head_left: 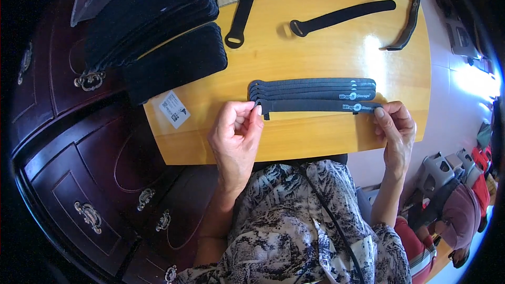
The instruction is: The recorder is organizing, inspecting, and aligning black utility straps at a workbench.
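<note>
Stretched level between my two hands is a dark grey cable strap (310, 105) with pale printing near its right end. My left hand (236, 139) pinches its left end between thumb and fingers. At the other end, the thumb and fingers of my right hand (395, 129) close on the tip. Just beyond it, several similar straps (310, 85) lie stacked on the table, fanned slightly so their edges show. Small dark tabs peek out below the held strap near both ends; what they belong to I cannot make out.
Thick piles of black fabric strips (158, 16) cover the table's (315, 142) left side, with a white tag (174, 109) at the near edge. Loose black straps (344, 17) lie farther back. Dark wooden drawers (89, 215) stand left; people (460, 210) sit at far right.
</note>
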### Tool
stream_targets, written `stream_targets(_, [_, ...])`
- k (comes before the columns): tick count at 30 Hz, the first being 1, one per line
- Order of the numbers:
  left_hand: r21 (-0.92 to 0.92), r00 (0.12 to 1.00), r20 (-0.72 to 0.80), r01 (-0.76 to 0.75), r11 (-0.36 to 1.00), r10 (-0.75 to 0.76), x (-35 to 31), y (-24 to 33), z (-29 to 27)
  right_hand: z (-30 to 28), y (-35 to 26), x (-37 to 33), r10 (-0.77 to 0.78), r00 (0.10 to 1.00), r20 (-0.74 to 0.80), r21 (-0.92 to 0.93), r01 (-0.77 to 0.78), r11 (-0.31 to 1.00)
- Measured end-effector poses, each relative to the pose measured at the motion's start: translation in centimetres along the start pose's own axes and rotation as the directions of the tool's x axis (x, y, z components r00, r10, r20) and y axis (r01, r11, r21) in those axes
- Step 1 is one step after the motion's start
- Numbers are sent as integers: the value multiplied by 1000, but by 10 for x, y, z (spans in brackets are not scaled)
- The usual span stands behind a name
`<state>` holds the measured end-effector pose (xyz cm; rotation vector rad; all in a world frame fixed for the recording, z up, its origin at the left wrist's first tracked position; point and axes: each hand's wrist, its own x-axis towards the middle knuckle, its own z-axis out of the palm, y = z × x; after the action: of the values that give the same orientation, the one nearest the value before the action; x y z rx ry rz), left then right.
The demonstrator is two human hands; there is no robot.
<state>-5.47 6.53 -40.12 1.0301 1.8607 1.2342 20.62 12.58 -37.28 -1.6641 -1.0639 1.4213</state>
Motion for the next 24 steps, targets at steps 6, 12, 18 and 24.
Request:
stream_targets(6, [55, 1000, 4, 5, 998, -5, 1, 3, 0, 0, 1, 2, -5, 1000, 0, -30, 5, 1000])
stream_targets(12, [76, 1000, 7, 21, 997, -21, 2, 6, 2, 1, 1, 4, 1, 1000, -6, -21, -2, 1000])
stream_targets(18, [109, 998, 33, 57, 992, -61, 3, 9, 4, 0, 1, 5, -9, 1000, -9, -18, 9, 1000])
stream_targets(24, [104, 994, 31, 102, 989, -106, 4, 8, 3, 4, 4, 7, 15, 1000, -21, -9, -15, 1000])
